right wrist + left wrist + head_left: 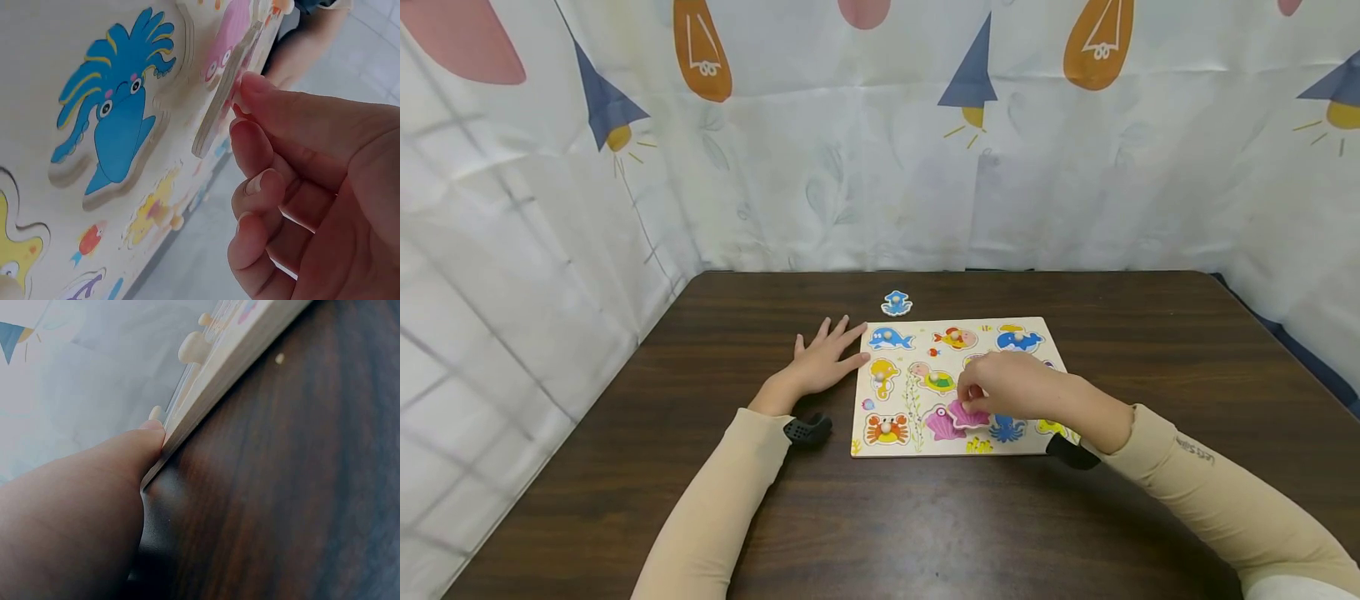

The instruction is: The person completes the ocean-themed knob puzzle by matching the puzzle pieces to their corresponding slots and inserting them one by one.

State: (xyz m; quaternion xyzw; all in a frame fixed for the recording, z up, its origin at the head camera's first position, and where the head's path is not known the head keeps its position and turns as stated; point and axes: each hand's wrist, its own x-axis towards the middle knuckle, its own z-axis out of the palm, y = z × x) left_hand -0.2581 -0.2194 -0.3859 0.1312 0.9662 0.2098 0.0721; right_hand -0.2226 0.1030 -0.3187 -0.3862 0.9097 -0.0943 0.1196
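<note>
A pale wooden peg puzzle board with sea animals lies on the table. My right hand pinches a pink shell puzzle piece between thumb and forefinger. In the right wrist view that piece is tilted, its edge toward the camera, beside the pink shell recess. Just right of it is a blue squid-like picture in a recess without a knob. My left hand lies with fingers spread at the board's left edge, its thumb against the board's side.
A blue octopus piece with a knob lies on the table behind the board. Knobbed pieces sit in the board, among them a crab, a seahorse and a turtle. A patterned curtain hangs behind the dark wooden table.
</note>
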